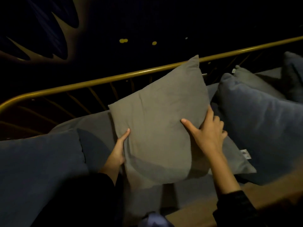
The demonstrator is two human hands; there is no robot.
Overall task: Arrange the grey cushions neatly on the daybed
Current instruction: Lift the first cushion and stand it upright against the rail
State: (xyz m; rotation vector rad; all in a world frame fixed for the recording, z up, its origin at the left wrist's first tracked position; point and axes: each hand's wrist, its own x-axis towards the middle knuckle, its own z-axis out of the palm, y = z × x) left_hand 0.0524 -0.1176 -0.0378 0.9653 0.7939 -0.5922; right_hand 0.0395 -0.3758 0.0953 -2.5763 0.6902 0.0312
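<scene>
Brown wood edge [205, 208] runs along the near side of the daybed [183, 187], and the room is very dark. Black sleeves cover both arms. The left hand [117, 154] holds the left edge of a soft grey cushion [157, 125], thumb on the front, fingers hidden behind. The right hand [208, 130] is curled round its right edge, thumb spread out on the front. This cushion stands tilted on the blue mattress (a square with one pointy corner up). Another grey cushion [236, 159] lies flat under it, with a small white tag [245, 154] too blurry to read. Blue fuzzy cushions [262, 122] sit to the right. Behind runs a gold metal rail [114, 77] with thin bars.
</scene>
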